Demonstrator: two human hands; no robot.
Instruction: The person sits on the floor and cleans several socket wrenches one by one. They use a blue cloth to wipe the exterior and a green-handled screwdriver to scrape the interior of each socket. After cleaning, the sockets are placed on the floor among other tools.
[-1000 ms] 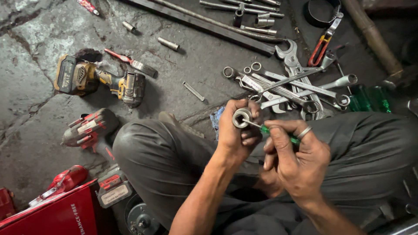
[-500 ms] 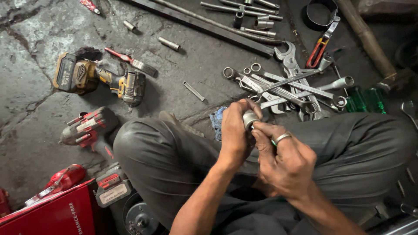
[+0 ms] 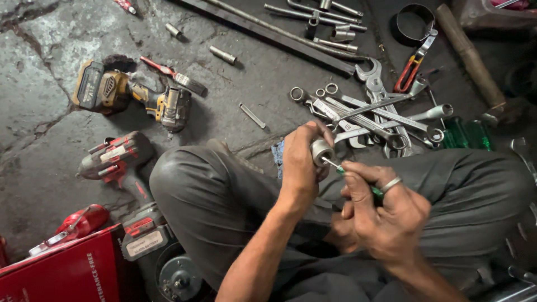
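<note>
Head view: small metal socket (image 3: 321,151) now pinched in left hand (image 3: 300,162) above the lap, open end turned toward the right hand (image 3: 386,215). Right hand is closed on a green-handled screwdriver (image 3: 358,180); tip has come back to the socket mouth since a half-second ago. Wrench pile (image 3: 372,117) lies beyond on the concrete floor (image 3: 39,168); yellow impact driver (image 3: 134,98) toward its left edge.

head cam | looks steeply down | close over lap, floor (image 3: 251,84)

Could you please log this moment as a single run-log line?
left hand: holds small silver metal cylindrical socket | right hand: pokes thin green-handled screwdriver into it | nearby: pile of steel wrenches
</note>
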